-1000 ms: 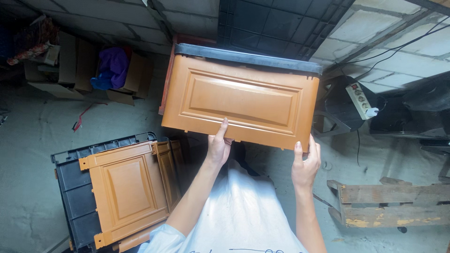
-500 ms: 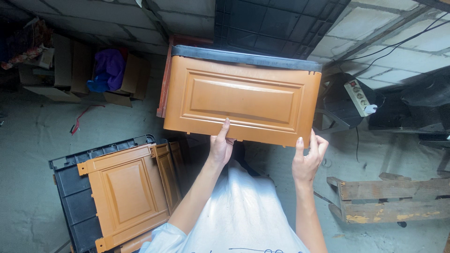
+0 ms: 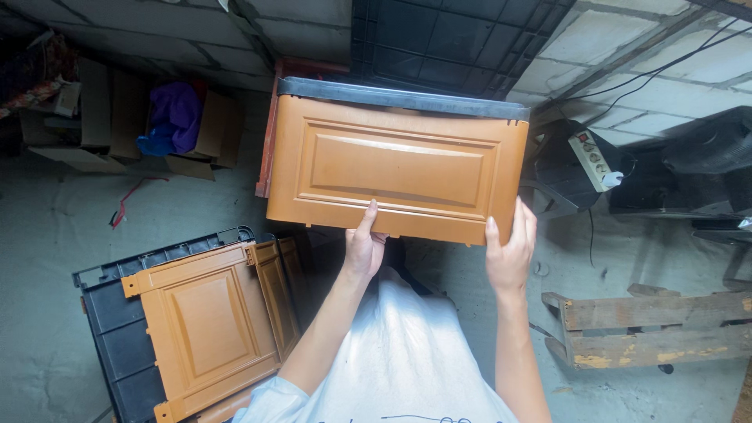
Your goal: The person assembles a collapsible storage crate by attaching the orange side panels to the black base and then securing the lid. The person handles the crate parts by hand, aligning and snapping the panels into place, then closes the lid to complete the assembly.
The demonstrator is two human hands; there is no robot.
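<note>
A loose white garment (image 3: 399,352) is worn, with short sleeves ending above the elbows. Both forearms and hands are left bare. A thin dark line is printed near its lower edge.

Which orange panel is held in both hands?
The wide orange panel with the dark top edge, gripped by left hand and right hand; others lie lower left.

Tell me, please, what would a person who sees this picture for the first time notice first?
The eye goes first to the large orange plastic panel with a raised rectangular frame, held up at the centre by its lower edge, with the left hand and the right hand in a grip on it. Next comes the similar orange panel lying on a black plastic crate at the lower left, and the worn wooden pallet at the right.
</note>
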